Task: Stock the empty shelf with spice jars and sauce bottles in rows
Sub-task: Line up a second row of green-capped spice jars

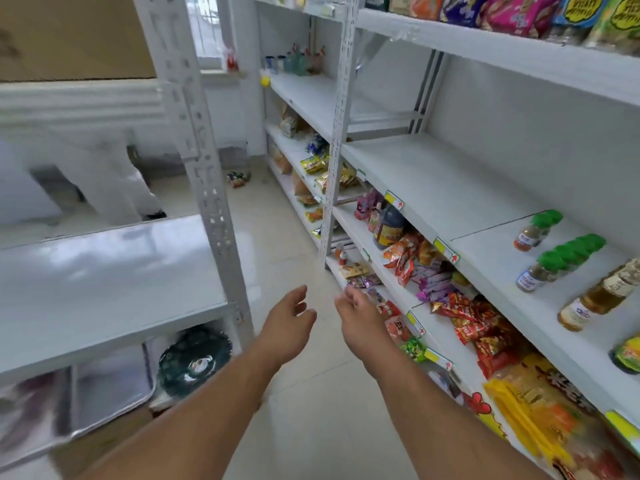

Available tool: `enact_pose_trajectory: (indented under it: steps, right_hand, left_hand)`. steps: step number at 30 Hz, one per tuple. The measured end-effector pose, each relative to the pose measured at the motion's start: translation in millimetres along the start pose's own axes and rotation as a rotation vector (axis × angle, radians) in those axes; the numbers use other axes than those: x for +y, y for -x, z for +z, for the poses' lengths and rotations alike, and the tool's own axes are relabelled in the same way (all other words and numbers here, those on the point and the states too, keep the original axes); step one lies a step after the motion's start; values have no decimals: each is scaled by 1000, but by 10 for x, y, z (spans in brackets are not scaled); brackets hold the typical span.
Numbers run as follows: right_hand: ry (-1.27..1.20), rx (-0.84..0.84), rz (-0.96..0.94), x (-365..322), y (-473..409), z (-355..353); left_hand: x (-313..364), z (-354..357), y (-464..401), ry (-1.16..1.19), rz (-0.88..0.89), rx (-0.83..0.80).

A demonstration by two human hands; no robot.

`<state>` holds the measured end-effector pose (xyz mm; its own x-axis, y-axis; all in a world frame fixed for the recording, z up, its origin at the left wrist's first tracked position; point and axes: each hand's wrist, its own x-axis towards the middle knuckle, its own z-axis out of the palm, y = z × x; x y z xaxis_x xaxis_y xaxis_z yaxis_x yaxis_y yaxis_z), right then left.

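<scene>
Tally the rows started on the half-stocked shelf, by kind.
Green-capped spice jar rows: 2
Amber sauce bottle rows: 1
Total: 3 rows

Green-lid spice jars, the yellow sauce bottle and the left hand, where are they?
green-lid spice jars (540, 273): head view, on the front jar's glass body.
yellow sauce bottle (597, 299): head view, on its amber middle.
left hand (289, 318): head view, on its back.
</scene>
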<state>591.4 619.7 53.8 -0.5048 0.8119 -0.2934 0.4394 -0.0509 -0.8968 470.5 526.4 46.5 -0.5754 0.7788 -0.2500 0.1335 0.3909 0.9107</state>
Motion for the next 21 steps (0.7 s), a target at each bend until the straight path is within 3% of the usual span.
enact_pose_trajectory:
  steps: [13, 18, 21]
  right_hand:
    - [103, -335, -54, 148, 782, 972]
    - [71, -295, 11, 424, 943, 1068]
    - [55, -199, 111, 789, 1076, 978]
  left_hand:
    - [-672, -611, 1234, 114, -220, 287]
    - [-978, -656, 1376, 84, -241, 264]
    - [-1111, -463, 1390, 61, -269, 149]
